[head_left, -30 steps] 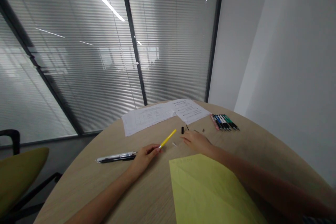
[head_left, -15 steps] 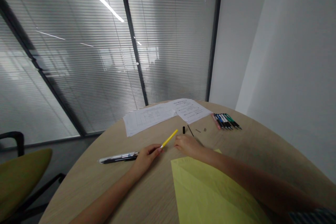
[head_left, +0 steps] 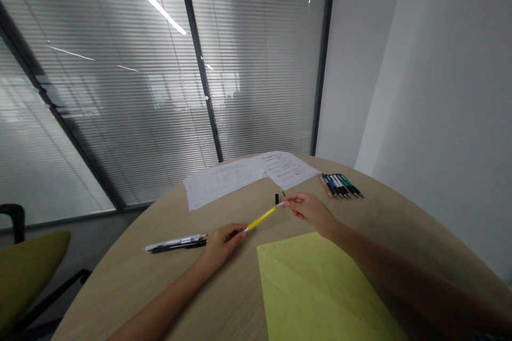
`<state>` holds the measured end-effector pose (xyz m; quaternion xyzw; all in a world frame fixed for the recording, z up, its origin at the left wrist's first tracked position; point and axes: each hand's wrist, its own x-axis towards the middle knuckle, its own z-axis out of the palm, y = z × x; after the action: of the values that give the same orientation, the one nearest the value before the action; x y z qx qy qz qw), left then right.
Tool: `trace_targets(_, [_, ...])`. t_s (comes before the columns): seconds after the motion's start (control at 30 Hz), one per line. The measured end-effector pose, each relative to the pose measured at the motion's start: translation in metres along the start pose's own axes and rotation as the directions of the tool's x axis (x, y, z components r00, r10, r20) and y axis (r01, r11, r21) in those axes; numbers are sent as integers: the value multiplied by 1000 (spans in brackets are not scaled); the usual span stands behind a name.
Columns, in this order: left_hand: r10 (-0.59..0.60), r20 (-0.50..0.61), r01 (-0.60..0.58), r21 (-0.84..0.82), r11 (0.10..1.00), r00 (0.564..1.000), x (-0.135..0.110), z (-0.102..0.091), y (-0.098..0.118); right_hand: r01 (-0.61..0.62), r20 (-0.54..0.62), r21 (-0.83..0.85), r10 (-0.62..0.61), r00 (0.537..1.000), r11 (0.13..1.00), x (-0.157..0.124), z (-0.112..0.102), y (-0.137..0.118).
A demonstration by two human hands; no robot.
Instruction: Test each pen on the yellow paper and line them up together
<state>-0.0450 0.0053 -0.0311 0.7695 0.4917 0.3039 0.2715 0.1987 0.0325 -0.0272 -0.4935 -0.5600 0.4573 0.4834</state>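
My left hand (head_left: 222, 242) rests on the round wooden table (head_left: 120, 277) and pinches the lower end of a yellow pen barrel (head_left: 261, 218), which slants up to the right. My right hand (head_left: 310, 208) is raised a little above the table, its fingers pinched on a small pale piece (head_left: 281, 204) held at the barrel's upper tip. A small black cap (head_left: 277, 199) stands just behind that tip.
Two pens (head_left: 176, 243) lie left of my left hand. A yellow sheet (head_left: 320, 293) lies in front of me. White printed papers (head_left: 240, 176) lie at the far edge, with a row of several pens (head_left: 341, 185) to their right. A chair (head_left: 28, 261) stands at left.
My right hand picked the small pale piece off the table, lifted, and brought it to the upper tip of the yellow barrel. My left hand lowered the barrel slightly.
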Motion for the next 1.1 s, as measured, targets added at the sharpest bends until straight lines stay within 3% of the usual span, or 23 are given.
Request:
trace_targets(0.43, [26, 35, -28, 73, 997, 999, -1, 1, 2, 15, 29, -124, -12, 1000, 992, -7, 5, -7])
trace_targets(0.6, [66, 53, -71, 105, 992, 996, -2, 2, 2, 66, 109, -151, -50, 993, 986, -13, 10, -6])
trace_targets(0.83, [39, 11, -40, 13, 999, 999, 0, 2, -2, 61, 162, -139, -38, 986, 988, -7, 2, -6])
trace_targets(0.97, [-9, -23, 7, -99, 995, 1000, 2, 2, -7, 109, 86, -285, -88, 992, 952, 8, -6, 0])
trace_targets(1.1, [-53, -41, 43, -210, 977, 998, 4, 2, -9, 225, 47, -520, -235, 971, 824, 25, -6, 10])
